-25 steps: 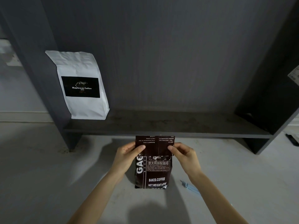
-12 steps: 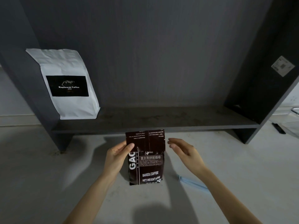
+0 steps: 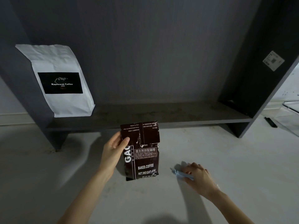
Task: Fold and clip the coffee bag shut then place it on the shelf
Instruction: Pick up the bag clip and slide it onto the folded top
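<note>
A dark brown coffee bag (image 3: 142, 159) stands upright on the pale floor in front of the shelf, its top folded over toward me. My left hand (image 3: 114, 147) pinches the folded flap at the bag's upper left corner. To the bag's right a light blue clip (image 3: 178, 172) lies flat on the floor. My right hand (image 3: 198, 177) rests on it with its fingers curled around the clip's right end. The low dark grey shelf board (image 3: 161, 117) runs just behind the bag.
A white coffee bag (image 3: 58, 81) with a black label leans at the shelf's left end. Dark side panels (image 3: 252, 78) close the shelf on both sides. A black item (image 3: 271, 122) and a clear container (image 3: 289, 113) lie on the floor at far right.
My right hand has left the bag's folded top and dropped right and down onto the blue clip. The left hand still holds the fold.
</note>
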